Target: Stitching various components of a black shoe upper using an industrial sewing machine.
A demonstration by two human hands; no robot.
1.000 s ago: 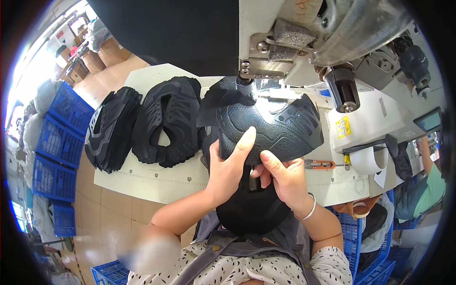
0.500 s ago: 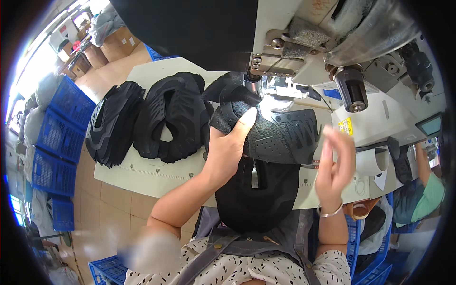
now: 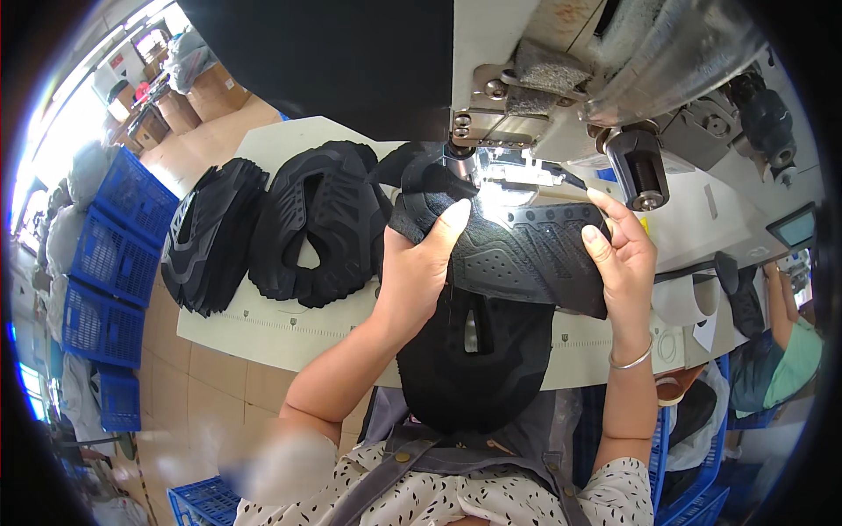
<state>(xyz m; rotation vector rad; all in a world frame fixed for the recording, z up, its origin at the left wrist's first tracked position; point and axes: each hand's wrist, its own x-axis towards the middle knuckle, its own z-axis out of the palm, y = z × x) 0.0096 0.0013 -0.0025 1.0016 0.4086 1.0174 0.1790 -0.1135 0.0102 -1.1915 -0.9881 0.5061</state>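
Note:
A black shoe upper (image 3: 517, 263) with eyelet holes along one edge is stretched between my hands under the lit head of a sewing machine (image 3: 500, 123). My left hand (image 3: 425, 263) grips its left end, thumb on top and the other fingers hidden beneath. At the right end, my right hand (image 3: 624, 254) pinches the eyelet corner between thumb and fingers. The upper's far edge lies close to the machine's bright lamp; the needle itself I cannot make out. Below my hands, another black shoe upper (image 3: 474, 377) hangs over the table's near edge against my apron.
On the pale table (image 3: 272, 329), a stack of black uppers (image 3: 206, 237) and another pile of black uppers (image 3: 316, 254) lie left. Blue crates (image 3: 114, 232) stand along the left aisle. A co-worker's arm (image 3: 776, 307) shows at far right, near a dark shoe part (image 3: 745, 302).
My right hand, raised and off the upper before, has come onto its right end and taken hold. That end now lies flatter and is drawn out to the right. My left hand keeps its grip.

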